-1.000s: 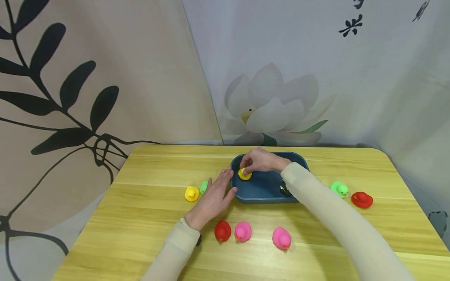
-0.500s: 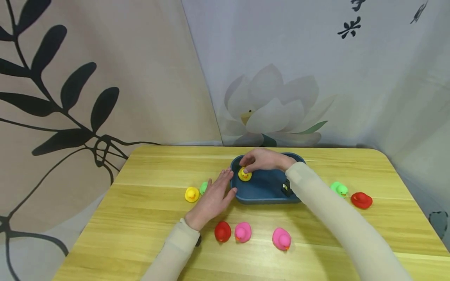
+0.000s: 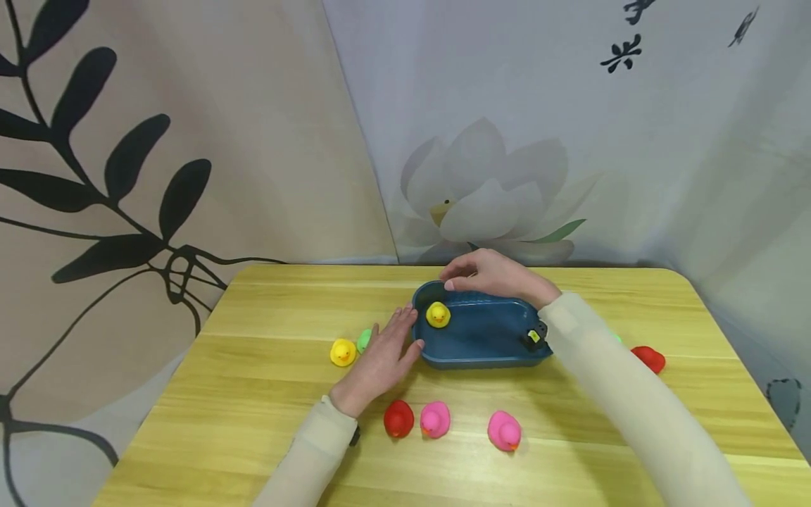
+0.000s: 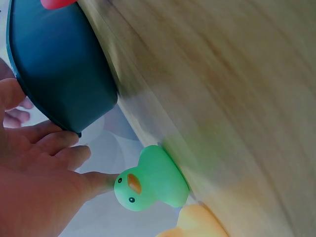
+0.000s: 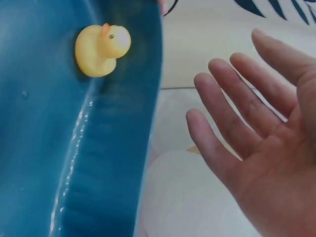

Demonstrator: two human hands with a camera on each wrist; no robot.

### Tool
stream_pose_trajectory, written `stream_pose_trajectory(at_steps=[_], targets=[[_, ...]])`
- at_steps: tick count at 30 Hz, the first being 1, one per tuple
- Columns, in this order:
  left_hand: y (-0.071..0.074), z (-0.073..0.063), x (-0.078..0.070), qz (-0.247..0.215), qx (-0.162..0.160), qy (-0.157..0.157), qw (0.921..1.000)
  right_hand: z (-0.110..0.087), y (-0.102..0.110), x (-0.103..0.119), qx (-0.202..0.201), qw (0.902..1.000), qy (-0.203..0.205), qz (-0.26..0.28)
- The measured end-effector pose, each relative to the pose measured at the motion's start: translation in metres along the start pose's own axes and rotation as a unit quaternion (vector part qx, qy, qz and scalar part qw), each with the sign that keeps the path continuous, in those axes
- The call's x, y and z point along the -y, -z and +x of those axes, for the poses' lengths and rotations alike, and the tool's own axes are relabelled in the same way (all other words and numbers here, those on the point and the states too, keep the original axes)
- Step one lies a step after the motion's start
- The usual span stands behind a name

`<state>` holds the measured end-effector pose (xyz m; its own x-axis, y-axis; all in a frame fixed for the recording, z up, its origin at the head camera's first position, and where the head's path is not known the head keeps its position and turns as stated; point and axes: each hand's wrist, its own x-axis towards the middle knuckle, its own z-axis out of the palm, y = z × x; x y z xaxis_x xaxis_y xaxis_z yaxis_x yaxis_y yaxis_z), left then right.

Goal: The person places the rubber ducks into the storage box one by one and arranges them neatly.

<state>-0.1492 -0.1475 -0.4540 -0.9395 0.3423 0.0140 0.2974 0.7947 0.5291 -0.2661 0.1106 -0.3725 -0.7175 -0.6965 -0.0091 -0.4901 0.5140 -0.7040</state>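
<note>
A yellow rubber duck [image 3: 438,315] sits at the left end of a dark blue tray [image 3: 481,363]. In the head view my right hand [image 3: 491,273] is above the tray's far rim, holding nothing. Its fingers spread apart from the duck in the right wrist view. My left hand [image 3: 379,355] rests with extended fingers against the tray's left rim. The left wrist view has those fingertips at the rim, and a green rubber duck [image 4: 153,180] overlapping the little finger.
Left of the tray is another yellow duck [image 3: 343,352]. In front stand a red duck [image 3: 398,419] and two pink ducks, one left [image 3: 435,420] and one right [image 3: 505,431]. Another red duck [image 3: 649,358] sits behind the right sleeve [image 3: 627,394].
My right hand has let go of the yellow duck in the tray and moved up and to the right, over the far rim. My left hand stays at the tray's left side.
</note>
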Motion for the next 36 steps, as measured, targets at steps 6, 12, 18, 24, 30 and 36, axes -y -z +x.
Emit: stream_pose_trajectory(at_steps=[6,12,18,24,30,36], targets=[[0.000,0.000,0.000,0.001,-0.001,0.001,1.0000,-0.018,0.000,0.011,-0.039,0.9988,0.014,0.025],[0.000,0.000,-0.001,0.001,-0.004,0.000,1.0000,-0.037,-0.006,0.020,-0.069,0.9967,0.010,0.042],[0.000,0.000,0.000,0.006,-0.004,-0.001,1.0000,-0.054,-0.014,0.026,-0.091,0.9953,0.012,0.031],[0.000,0.000,0.000,0.006,-0.008,-0.006,0.9999,-0.069,-0.022,0.027,-0.114,0.9923,0.034,0.035],[-0.001,0.000,0.002,0.008,-0.009,-0.010,0.9999,-0.085,-0.029,0.029,-0.132,0.9897,0.054,0.017],[0.000,-0.001,0.001,0.007,-0.008,-0.009,0.9999,-0.099,-0.034,0.028,-0.135,0.9888,0.063,0.008]])
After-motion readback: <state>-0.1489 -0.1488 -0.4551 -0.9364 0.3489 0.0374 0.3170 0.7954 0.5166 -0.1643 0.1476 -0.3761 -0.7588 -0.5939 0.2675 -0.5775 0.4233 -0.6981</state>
